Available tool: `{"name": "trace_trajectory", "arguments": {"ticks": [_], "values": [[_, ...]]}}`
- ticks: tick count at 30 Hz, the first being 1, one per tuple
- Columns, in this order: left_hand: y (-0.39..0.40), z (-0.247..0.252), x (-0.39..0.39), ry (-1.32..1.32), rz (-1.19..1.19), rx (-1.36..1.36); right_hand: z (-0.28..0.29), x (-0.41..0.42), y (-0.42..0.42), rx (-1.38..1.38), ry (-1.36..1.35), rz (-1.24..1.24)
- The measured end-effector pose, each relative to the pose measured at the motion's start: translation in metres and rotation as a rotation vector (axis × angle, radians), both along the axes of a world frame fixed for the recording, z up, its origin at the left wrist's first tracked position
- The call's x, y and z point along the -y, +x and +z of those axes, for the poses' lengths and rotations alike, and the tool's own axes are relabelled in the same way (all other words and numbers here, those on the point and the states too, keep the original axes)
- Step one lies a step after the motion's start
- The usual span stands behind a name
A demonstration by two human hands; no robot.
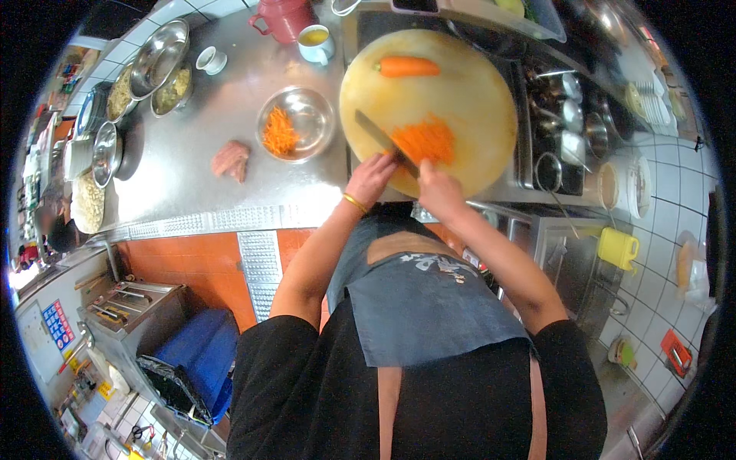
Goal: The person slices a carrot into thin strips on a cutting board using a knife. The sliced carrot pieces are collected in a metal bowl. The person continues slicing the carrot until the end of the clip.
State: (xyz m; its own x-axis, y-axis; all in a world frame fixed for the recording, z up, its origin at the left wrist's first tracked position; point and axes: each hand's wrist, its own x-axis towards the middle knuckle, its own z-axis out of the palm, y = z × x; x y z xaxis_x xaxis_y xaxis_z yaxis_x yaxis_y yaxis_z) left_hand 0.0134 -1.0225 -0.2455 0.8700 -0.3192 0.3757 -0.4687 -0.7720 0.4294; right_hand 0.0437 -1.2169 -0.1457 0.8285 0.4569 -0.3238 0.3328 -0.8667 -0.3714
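Note:
My right hand (pixel 438 190) grips the handle of a kitchen knife (pixel 376 132), whose blade slants up to the left across the round cutting board (pixel 483 109). Against the blade's left side, near the board's front edge, rests my left hand (pixel 372 177); what its fingertips touch is hidden. Shredded carrot (pixel 428 140) lies in a heap just right of the blade. A whole peeled carrot (pixel 409 66) sits towards the back of the board. To the left, a steel bowl (pixel 315 123) holds more carrot shreds (pixel 279 132).
A piece of raw meat (pixel 230 160) lies on the steel counter (pixel 190 172). Behind are a blue cup (pixel 316 52) of yellow liquid, a red pitcher (pixel 284 20) and a small white cup (pixel 211 60). Steel bowls (pixel 160 57) line the left. Ladles and containers (pixel 572 115) stand right of the board.

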Motion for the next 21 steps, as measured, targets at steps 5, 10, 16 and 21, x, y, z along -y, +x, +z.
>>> {"name": "trace_trajectory", "arguments": {"ticks": [5,10,16,21], "values": [[-0.002,-0.001,-0.005,-0.035,0.008,0.007,-0.007,-0.004,0.005,0.102,0.128,0.008],[-0.001,0.001,-0.002,-0.021,0.008,0.029,0.007,0.006,-0.003,0.066,0.029,0.030],[-0.002,0.002,-0.008,-0.020,-0.012,-0.014,-0.006,-0.010,0.007,0.098,0.104,0.014],[-0.004,-0.003,-0.009,0.001,-0.025,-0.011,0.014,0.006,-0.003,0.036,0.014,0.056]]}}
